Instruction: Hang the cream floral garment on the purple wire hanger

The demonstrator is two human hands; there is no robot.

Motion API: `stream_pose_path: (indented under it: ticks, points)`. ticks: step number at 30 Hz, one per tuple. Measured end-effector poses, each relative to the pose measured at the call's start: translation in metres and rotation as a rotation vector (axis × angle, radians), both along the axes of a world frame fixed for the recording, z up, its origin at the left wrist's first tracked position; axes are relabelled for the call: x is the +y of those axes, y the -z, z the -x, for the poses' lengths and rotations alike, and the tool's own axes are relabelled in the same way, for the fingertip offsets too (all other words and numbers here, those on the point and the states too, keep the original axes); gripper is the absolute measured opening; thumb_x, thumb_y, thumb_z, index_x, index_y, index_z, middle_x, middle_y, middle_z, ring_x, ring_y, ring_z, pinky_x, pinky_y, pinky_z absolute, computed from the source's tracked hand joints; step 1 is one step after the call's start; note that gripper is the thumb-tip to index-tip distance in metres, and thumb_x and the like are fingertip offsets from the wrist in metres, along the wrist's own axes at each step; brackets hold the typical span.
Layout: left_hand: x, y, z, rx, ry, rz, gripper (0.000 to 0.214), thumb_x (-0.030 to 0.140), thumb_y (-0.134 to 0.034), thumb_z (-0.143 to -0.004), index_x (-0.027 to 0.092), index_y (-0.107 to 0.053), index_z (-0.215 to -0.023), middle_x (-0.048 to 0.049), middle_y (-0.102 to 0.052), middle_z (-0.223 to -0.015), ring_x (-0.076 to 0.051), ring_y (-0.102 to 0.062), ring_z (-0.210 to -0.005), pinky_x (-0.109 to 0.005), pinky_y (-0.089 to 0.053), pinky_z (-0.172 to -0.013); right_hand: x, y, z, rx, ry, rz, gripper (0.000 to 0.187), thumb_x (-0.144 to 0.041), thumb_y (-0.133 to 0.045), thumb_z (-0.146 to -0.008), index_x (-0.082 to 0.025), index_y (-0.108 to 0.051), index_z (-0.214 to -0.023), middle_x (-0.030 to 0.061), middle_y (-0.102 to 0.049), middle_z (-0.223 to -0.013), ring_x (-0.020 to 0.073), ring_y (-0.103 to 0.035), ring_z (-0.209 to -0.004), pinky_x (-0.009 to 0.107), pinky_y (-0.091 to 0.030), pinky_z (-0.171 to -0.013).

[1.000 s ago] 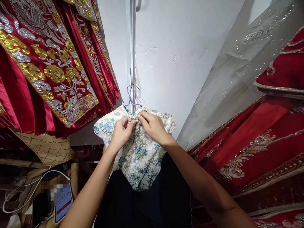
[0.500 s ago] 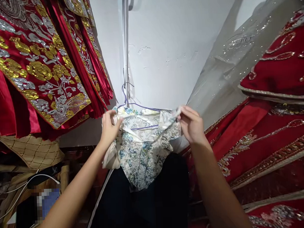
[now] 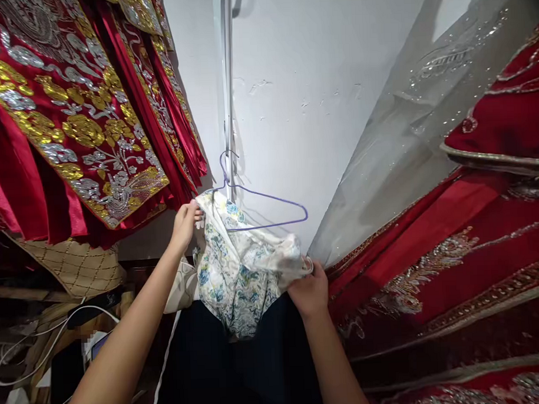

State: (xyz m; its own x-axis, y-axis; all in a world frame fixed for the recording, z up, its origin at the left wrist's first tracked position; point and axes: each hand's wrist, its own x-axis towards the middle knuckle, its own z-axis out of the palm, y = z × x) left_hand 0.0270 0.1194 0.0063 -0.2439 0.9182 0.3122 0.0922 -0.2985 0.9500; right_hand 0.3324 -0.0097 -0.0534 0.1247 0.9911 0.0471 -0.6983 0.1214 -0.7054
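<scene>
A floral garment (image 3: 236,274), cream with blue and green flowers and a dark lower part, hangs by its left shoulder from a purple wire hanger (image 3: 273,197). The hanger's right arm is bare, its hook up at a narrow vertical metal bar. My left hand (image 3: 186,225) is closed on the cloth at the left shoulder, beside the hanger's left end. Lower down, my right hand (image 3: 310,289) grips the garment's right shoulder or sleeve edge, off the hanger. Its fingertips are partly hidden behind the cloth.
Red garments with gold and silver sequins (image 3: 85,132) hang at the left. To the right are a sheer sparkling fabric (image 3: 382,151) and beaded red garments (image 3: 466,266). A white cable (image 3: 57,345) and a dark phone-like device (image 3: 65,374) lie at lower left. A white wall (image 3: 310,106) stands behind.
The garment's right shoulder has come off the hanger's right arm, leaving it bare. My right hand has moved down and left with the cloth. My left hand stays at the left shoulder.
</scene>
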Motion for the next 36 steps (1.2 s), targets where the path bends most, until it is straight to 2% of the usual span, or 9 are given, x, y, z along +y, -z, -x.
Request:
stream_pose_path:
  ticks: [6, 11, 15, 20, 25, 27, 29, 32, 36]
  points:
    - [0.005, -0.003, 0.008, 0.26, -0.169, 0.004, 0.029, 0.045, -0.059, -0.08, 0.019, -0.057, -0.069, -0.001, -0.056, -0.064, -0.017, -0.052, -0.066, -0.026, -0.039, -0.063, -0.021, -0.006, 0.01, 0.154, -0.099, 0.109, 0.035, -0.036, -0.059, -0.072, -0.023, -0.03, -0.057, -0.0023, -0.04, -0.057, 0.0162, -0.049, -0.058, 0.032, -0.049, -0.06]
    - [-0.027, 0.017, -0.016, 0.443, -0.193, -0.034, 0.035, 0.053, -0.044, -0.09, 0.024, -0.06, -0.101, -0.0071, -0.064, -0.101, -0.026, -0.055, -0.101, -0.032, -0.04, -0.081, -0.027, -0.012, 0.023, -0.023, -0.241, 0.092, 0.034, -0.039, -0.055, -0.074, -0.023, -0.033, -0.054, -0.0018, -0.033, -0.052, 0.0151, -0.039, -0.051, 0.029, -0.04, -0.049]
    - [-0.05, 0.033, -0.033, 0.587, -0.143, 0.003, 0.033, 0.055, -0.05, -0.087, 0.023, -0.058, -0.091, -0.0049, -0.062, -0.085, -0.025, -0.055, -0.082, -0.029, -0.037, -0.069, -0.034, -0.003, 0.036, -0.059, -0.379, 0.103, 0.031, -0.035, -0.054, -0.074, -0.021, -0.039, -0.051, -0.0048, -0.023, -0.047, 0.0097, -0.018, -0.042, 0.023, -0.021, -0.041]
    - [-0.074, 0.07, -0.03, 0.433, 0.019, 0.005, 0.036, 0.044, -0.045, -0.09, 0.021, -0.046, -0.062, 0.0001, -0.048, -0.059, -0.017, -0.043, -0.06, -0.027, -0.03, -0.056, -0.037, 0.003, 0.037, -0.051, -0.346, 0.131, 0.032, -0.038, -0.054, -0.073, -0.021, -0.038, -0.051, -0.004, -0.025, -0.048, 0.0109, -0.024, -0.045, 0.024, -0.026, -0.043]
    - [-0.124, 0.136, -0.027, 0.079, -0.146, 0.21, 0.04, 0.044, -0.06, -0.079, 0.02, -0.042, -0.052, 0.0027, -0.04, -0.049, -0.014, -0.038, -0.052, -0.025, -0.029, -0.051, -0.039, 0.006, 0.039, -0.047, -0.227, 0.193, 0.022, -0.038, -0.061, -0.074, -0.021, -0.051, -0.066, -0.003, -0.038, -0.056, 0.0121, -0.037, -0.049, 0.024, -0.03, -0.044]
    - [-0.143, 0.148, -0.032, -0.144, -0.151, 0.293, 0.037, 0.047, -0.062, -0.076, 0.018, -0.052, -0.056, 0.0026, -0.047, -0.05, -0.013, -0.042, -0.052, -0.025, -0.033, -0.053, -0.04, 0.01, 0.04, -0.11, -0.175, 0.19, 0.019, -0.038, -0.065, -0.077, -0.022, -0.061, -0.086, -0.0042, -0.044, -0.06, 0.0105, -0.037, -0.049, 0.023, -0.03, -0.044]
    - [-0.156, 0.144, -0.044, -0.366, -0.072, 0.333, 0.034, 0.049, -0.067, -0.073, 0.016, -0.066, -0.072, -0.0003, -0.06, -0.059, -0.016, -0.053, -0.057, -0.027, -0.042, -0.061, -0.039, 0.015, 0.04, -0.21, -0.005, 0.184, 0.03, -0.038, -0.069, -0.077, -0.023, -0.064, -0.103, -0.0037, -0.053, -0.069, 0.01, -0.042, -0.053, 0.023, -0.036, -0.05]
    - [-0.169, 0.111, -0.072, -0.59, 0.075, 0.333, 0.048, 0.053, -0.072, -0.071, 0.015, -0.073, -0.101, -0.0064, -0.071, -0.077, -0.021, -0.065, -0.072, -0.033, -0.048, -0.077, -0.039, 0.016, 0.039, -0.34, 0.308, 0.148, 0.033, -0.039, -0.074, -0.076, -0.021, -0.067, -0.103, 0.0004, -0.063, -0.086, 0.0134, -0.055, -0.074, 0.025, -0.046, -0.068]
    - [-0.191, 0.063, -0.113, -0.586, 0.298, 0.29, 0.046, 0.058, -0.067, -0.08, 0.014, -0.074, -0.088, -0.007, -0.07, -0.072, -0.018, -0.062, -0.065, -0.028, -0.048, -0.069, -0.052, 0.001, 0.035, -0.562, 0.068, 0.042, 0.032, -0.046, -0.063, -0.086, -0.015, -0.071, -0.082, 0.0049, -0.065, -0.079, 0.0176, -0.06, -0.077, 0.03, -0.049, -0.074]
